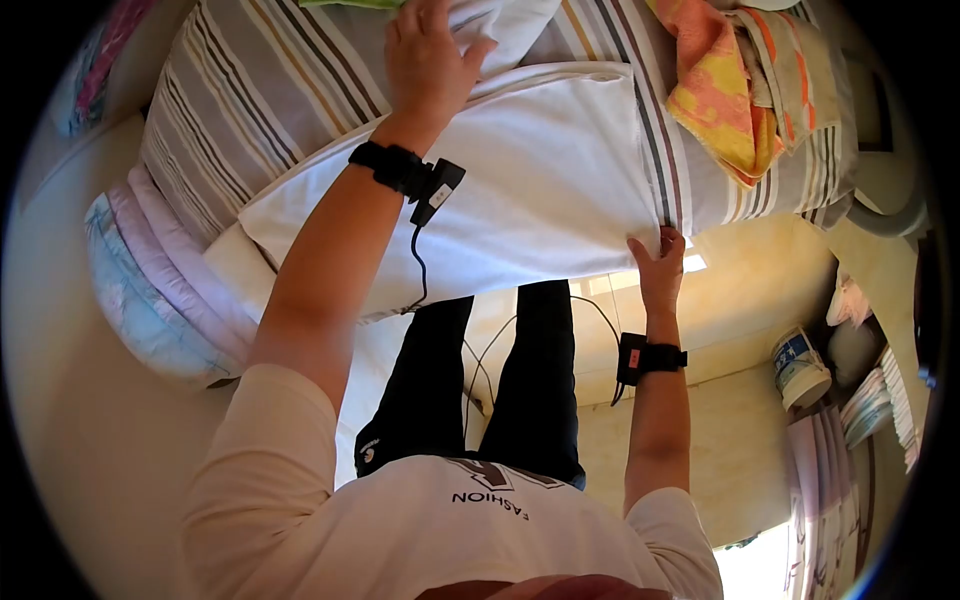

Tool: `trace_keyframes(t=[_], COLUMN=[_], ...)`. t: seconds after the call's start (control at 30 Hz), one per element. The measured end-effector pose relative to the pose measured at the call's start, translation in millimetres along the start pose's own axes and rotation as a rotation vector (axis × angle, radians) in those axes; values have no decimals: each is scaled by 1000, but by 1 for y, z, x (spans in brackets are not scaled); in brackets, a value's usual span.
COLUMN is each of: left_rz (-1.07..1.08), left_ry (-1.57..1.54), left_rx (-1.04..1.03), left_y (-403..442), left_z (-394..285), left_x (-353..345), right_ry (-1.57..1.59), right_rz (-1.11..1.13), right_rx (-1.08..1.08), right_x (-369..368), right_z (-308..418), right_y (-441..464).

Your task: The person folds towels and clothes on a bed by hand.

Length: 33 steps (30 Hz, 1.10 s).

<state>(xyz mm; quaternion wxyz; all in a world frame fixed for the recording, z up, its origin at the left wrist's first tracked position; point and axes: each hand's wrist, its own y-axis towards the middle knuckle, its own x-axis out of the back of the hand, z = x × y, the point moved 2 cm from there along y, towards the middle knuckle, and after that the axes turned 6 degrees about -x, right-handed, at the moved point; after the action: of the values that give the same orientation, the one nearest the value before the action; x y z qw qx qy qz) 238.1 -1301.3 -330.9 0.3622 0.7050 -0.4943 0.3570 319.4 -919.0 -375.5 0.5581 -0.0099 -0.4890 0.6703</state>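
Observation:
A large white cloth [540, 170] lies across the near side of a bed with a striped cover [270, 90]. My left hand [430, 65] rests at the cloth's far side, fingers spread and thumb apart, beside a raised white fold [510, 30]. At the near right corner, my right hand [660, 265] has its fingers curled at the cloth's edge, thumb held out to the left. Part of that grip is hidden. Both wrists wear black straps with small boxes.
An orange and yellow cloth [725, 100] lies crumpled on the bed at the right. Folded lilac and blue bedding [165, 285] is at the left. Thin cables [483, 365] hang by my legs. A white bucket [800, 368] stands on the floor at the right.

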Motion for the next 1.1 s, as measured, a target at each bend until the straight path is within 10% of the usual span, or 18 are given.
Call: trace_keyframes(t=[0.17,0.3,0.33,0.4,0.57,0.73,1.1], left_rz=[63,-280,-308,-290,254,201,144], left_ry=[66,331,-225,523,-111,309,260], left_rx=[-11,-193,-61,-307,-433,36,124], left_y=[27,66,59,26,-152,-218,-243], left_z=[35,27,24,44,14,69,106], left_x=[10,67,81,66,38,49,32], right_ry=[-19,-102,-164,-250,-122,-177,-541], right_rz=[0,85,-32,-205,-260,-177,-549], right_rx=[-151,-80,54,338,516,469,676], right_x=[-3,0,-3,-1,-13,-47,-84], right_z=[27,18,15,24,116,175,189], right_y=[-12,-17,-13,-9,19,81,106])
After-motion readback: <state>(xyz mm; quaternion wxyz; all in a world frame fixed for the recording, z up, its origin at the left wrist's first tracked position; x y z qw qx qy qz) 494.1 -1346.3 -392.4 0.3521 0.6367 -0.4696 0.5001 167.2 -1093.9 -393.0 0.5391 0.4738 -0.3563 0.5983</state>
